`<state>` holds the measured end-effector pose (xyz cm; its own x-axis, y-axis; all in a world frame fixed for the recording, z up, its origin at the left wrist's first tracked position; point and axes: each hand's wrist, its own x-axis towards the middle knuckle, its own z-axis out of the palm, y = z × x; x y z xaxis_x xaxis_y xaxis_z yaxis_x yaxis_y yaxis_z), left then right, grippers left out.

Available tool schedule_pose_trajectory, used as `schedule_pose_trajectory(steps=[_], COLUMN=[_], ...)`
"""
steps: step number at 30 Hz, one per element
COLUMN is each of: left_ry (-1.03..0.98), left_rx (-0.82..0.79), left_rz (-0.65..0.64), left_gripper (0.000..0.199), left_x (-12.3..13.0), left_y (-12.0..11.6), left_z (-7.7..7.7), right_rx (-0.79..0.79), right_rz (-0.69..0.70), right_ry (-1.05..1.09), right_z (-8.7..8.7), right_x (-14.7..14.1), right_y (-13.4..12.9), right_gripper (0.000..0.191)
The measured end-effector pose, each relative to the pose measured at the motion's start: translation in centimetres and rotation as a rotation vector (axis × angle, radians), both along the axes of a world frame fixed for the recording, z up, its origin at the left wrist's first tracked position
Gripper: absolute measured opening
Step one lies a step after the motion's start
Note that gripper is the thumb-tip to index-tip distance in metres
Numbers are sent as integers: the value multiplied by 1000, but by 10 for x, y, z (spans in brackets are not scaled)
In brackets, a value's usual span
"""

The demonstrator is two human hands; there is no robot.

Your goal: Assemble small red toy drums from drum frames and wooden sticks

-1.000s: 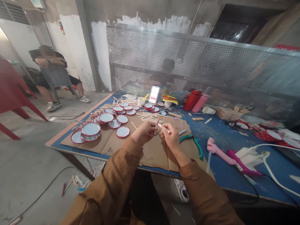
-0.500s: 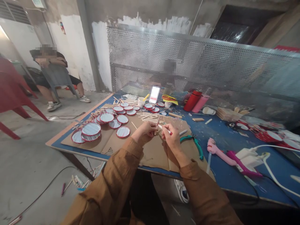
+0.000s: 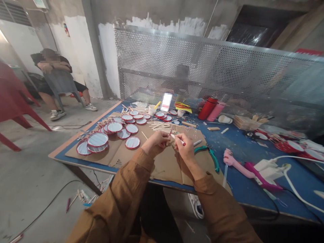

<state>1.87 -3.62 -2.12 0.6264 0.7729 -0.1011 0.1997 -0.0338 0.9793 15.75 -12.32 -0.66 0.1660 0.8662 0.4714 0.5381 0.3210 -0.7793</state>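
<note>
- My left hand (image 3: pixel 157 141) is curled nearly shut, its fingers pinching a thin wooden craft stick (image 3: pixel 170 131) that tilts up toward 1 o'clock.
- My right hand (image 3: pixel 186 149) is closed in a pen grip on a white marker (image 3: pixel 177 138) with a red band near my fingers. Its tip points to 10 o'clock, just beside the stick; I cannot tell whether they touch.
- Keeping both hands this close looks like the steadiest way to work. A light, even grip should stop so thin a stick from rolling or snapping.
- Below my hands lies a cardboard sheet (image 3: pixel 164 168), spread on the blue surface (image 3: pixel 243 148).
- At 9 to 10 o'clock, red-rimmed round discs (image 3: pixel 132 142) cover the cardboard, some stacked.
- At 12 o'clock, loose craft sticks (image 3: pixel 158 125) lie in a low pile.
- At 3 o'clock sit green-handled pliers (image 3: pixel 212 157), with a pink glue gun (image 3: pixel 234 165) farther out.
- Far off at 10 o'clock, a seated person (image 3: pixel 54 67) has folded arms, well apart from the surface.
</note>
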Motion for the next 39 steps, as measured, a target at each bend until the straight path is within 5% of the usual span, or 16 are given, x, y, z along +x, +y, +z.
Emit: schedule_pose_trajectory(steps=[21, 28, 39], left_ry=[6, 24, 27], left_rx=[-4, -45, -4], left_rz=[16, 2, 7], left_gripper=[11, 14, 12], left_x=[0, -1, -1], left_y=[-5, -3, -5], left_z=[7, 7, 7], right_rx=[32, 8, 27], right_rz=[15, -141, -18], right_ry=[-33, -42, -50], right_z=[-7, -2, -4], right_x=[2, 3, 1], right_y=[5, 2, 2], right_gripper=[25, 19, 22])
